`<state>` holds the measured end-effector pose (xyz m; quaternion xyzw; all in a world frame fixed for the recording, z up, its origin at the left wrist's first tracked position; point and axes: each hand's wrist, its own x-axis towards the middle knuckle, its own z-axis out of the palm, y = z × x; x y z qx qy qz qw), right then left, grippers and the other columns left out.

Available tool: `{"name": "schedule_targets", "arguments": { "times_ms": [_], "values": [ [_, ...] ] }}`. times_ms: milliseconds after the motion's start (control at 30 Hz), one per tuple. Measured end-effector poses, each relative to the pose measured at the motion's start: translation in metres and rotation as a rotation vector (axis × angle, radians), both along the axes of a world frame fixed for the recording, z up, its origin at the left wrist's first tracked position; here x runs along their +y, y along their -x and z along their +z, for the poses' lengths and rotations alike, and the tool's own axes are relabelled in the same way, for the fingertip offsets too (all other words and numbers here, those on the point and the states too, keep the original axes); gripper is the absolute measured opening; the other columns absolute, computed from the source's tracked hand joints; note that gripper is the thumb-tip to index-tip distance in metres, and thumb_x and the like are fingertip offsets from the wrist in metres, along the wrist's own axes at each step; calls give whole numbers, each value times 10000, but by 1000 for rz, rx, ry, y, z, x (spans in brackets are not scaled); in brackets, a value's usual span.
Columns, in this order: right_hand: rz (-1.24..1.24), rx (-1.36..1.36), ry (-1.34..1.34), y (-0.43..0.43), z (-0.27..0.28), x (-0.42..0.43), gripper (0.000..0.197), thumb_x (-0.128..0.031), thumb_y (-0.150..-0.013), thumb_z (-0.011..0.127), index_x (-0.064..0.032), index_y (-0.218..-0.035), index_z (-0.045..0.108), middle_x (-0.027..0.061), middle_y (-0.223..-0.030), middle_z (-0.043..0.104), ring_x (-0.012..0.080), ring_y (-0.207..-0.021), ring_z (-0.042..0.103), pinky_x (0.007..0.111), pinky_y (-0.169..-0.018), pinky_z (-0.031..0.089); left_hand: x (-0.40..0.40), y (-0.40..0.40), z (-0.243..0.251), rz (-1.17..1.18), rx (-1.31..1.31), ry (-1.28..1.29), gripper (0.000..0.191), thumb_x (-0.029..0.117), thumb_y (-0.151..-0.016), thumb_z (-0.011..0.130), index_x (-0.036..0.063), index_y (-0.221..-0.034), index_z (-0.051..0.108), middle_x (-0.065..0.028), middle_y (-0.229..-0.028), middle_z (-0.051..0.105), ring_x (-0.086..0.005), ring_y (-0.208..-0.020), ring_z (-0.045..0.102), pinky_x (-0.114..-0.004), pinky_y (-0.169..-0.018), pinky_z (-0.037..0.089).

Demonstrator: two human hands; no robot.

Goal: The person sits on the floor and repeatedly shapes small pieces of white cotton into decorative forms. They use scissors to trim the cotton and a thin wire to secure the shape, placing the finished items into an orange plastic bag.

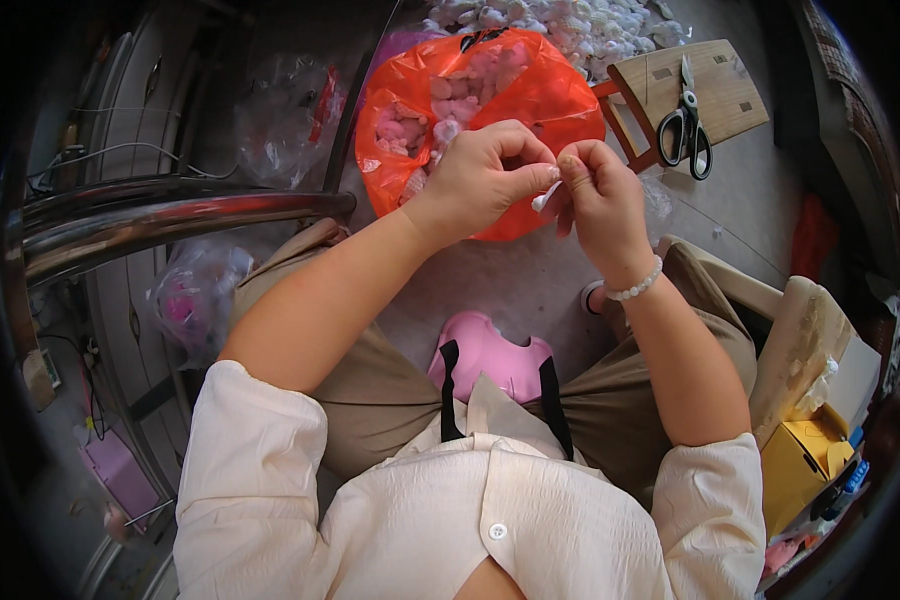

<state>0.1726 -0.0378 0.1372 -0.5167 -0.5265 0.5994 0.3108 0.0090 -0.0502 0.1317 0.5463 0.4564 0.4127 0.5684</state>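
Note:
Above an orange plastic bag, my left hand and my right hand meet at the fingertips. Between them is a small white piece, too small and covered to name exactly. My left thumb and forefinger pinch one end of it; the fingers of my right hand close on it from the other side. Pink and white crocheted pieces fill the bag below. A beaded bracelet circles my right wrist.
Scissors lie on a wooden stool at the right. White crocheted pieces are heaped beyond the bag. A metal rail runs along the left. A pink plastic object sits between my knees; a yellow box stands lower right.

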Motion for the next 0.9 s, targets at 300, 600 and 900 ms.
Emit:
{"name": "schedule_targets", "arguments": {
  "times_ms": [300,600,900],
  "values": [
    [-70,120,-345,2,-6,-4,57,-10,-866,571,13,-900,611,54,-856,610,107,-692,626,224,-558,483,2,6,-3,10,-566,513,132,154,-890,573,32,-914,616,-15,-765,545,-116,-698,515,-278,-608,431],
    [-23,51,-529,3,-6,-2,125,26,-841,572,6,-947,635,84,-894,615,153,-767,638,248,-674,504,4,10,-3,40,-663,568,121,138,-874,596,27,-918,619,-11,-781,560,-111,-715,525,-300,-624,448],
    [-29,13,-549,4,-8,-3,102,-7,-826,606,-8,-920,645,79,-858,623,153,-722,633,251,-643,504,4,12,-3,105,-603,535,123,71,-837,630,14,-945,623,-31,-853,605,-104,-740,549,-247,-672,466]
  ]
}}
